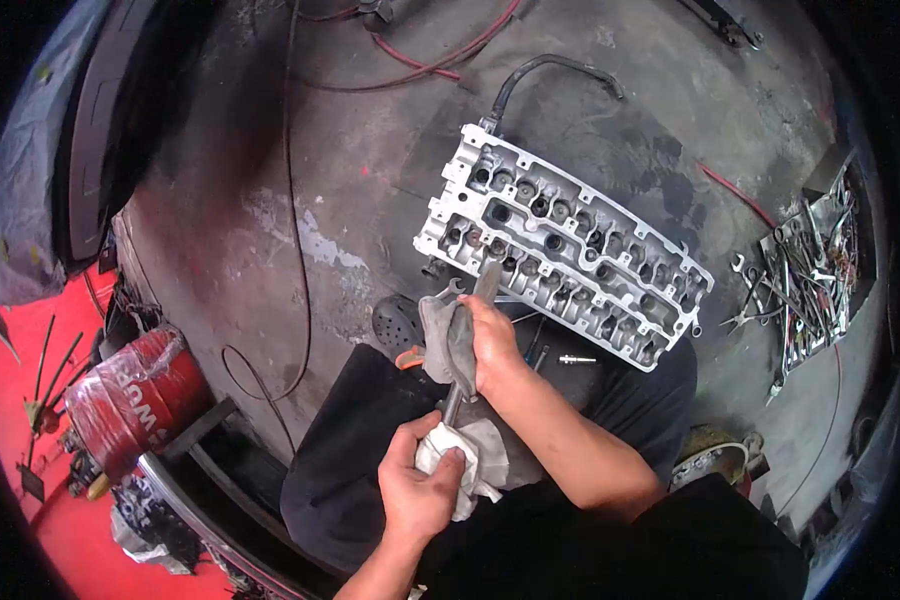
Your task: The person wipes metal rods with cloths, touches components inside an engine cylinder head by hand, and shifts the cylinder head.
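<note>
My left hand (420, 490) is closed around a crumpled white cloth (482, 452), which wraps the lower end of a metal bar (453, 405). Higher up the same bar, my right hand (492, 345) grips a grey rag (448, 335) folded round it. A flat grey end of the bar sticks out past my right fingers, close to the near edge of an aluminium cylinder head (600, 262). The cylinder head lies tilted across the floor ahead, its valve bores facing up. How the bar sits inside the cloths is hidden.
A tray of wrenches and pliers (810, 275) stands at the right. At the left lies a red drum (140, 400). A wrench (452, 290), a small brass-and-silver part (577, 359) and a black hose (550, 62) are near the cylinder head. Air hoses cross the floor.
</note>
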### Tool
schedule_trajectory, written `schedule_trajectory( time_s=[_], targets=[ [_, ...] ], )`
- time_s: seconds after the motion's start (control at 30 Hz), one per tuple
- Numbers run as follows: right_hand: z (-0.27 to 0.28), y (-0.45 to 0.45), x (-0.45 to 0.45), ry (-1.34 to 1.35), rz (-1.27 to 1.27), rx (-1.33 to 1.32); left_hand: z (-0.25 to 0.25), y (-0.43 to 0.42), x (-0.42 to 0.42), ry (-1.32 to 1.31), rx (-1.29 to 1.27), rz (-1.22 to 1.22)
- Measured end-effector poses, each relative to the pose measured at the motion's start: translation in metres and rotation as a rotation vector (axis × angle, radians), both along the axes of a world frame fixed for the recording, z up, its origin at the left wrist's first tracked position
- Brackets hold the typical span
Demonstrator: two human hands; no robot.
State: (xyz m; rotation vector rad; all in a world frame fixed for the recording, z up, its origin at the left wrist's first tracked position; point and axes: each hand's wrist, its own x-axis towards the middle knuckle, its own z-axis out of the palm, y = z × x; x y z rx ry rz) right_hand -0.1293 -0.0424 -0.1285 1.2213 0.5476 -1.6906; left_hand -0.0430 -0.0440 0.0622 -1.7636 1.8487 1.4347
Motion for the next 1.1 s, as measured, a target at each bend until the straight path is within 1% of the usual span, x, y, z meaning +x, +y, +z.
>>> schedule_trajectory(
  time_s=[0.07, 0.23, 0.3, 0.43, 0.53, 0.57, 0.63, 0.73, 0.8, 0.87, 0.93, 1.03, 1.1],
  targets=[
    [-0.002, 0.000, -0.008, -0.027, 0.014, -0.026, -0.001, -0.005, -0.015, -0.052, 0.024, 0.004],
    [-0.009, -0.006, -0.020, -0.062, 0.056, -0.076, -0.001, -0.019, -0.042, -0.059, 0.013, -0.024],
    [-0.018, -0.010, -0.018, -0.161, 0.052, -0.121, -0.003, -0.025, -0.048, -0.087, 0.022, -0.037],
    [-0.019, -0.010, -0.027, -0.197, 0.058, -0.117, -0.002, -0.034, -0.063, -0.137, 0.061, -0.045],
    [-0.018, -0.012, -0.034, -0.174, 0.089, -0.112, -0.006, -0.035, -0.066, -0.140, 0.050, -0.059],
    [-0.018, -0.012, -0.034, -0.179, 0.082, -0.105, -0.007, -0.035, -0.066, -0.143, 0.053, -0.057],
    [-0.019, -0.012, -0.035, -0.188, 0.077, -0.095, -0.009, -0.036, -0.066, -0.155, 0.025, -0.143],
    [-0.022, -0.011, -0.037, -0.235, 0.064, -0.088, -0.008, -0.037, -0.069, -0.170, 0.025, -0.144],
    [-0.027, -0.008, -0.035, -0.185, 0.040, -0.174, -0.008, -0.035, -0.071, -0.175, 0.038, -0.125],
    [-0.028, -0.009, -0.036, -0.193, 0.013, -0.179, -0.011, -0.034, -0.072, -0.179, 0.052, -0.104],
    [-0.026, -0.010, -0.039, -0.205, -0.013, -0.182, -0.014, -0.032, -0.069, -0.155, -0.051, -0.165],
    [-0.023, -0.008, -0.041, -0.156, -0.052, -0.178, -0.012, -0.026, -0.075, -0.211, -0.019, -0.193],
    [-0.029, -0.005, -0.039, -0.248, -0.046, -0.138, -0.009, -0.025, -0.086, -0.233, -0.025, -0.219]
  ],
)
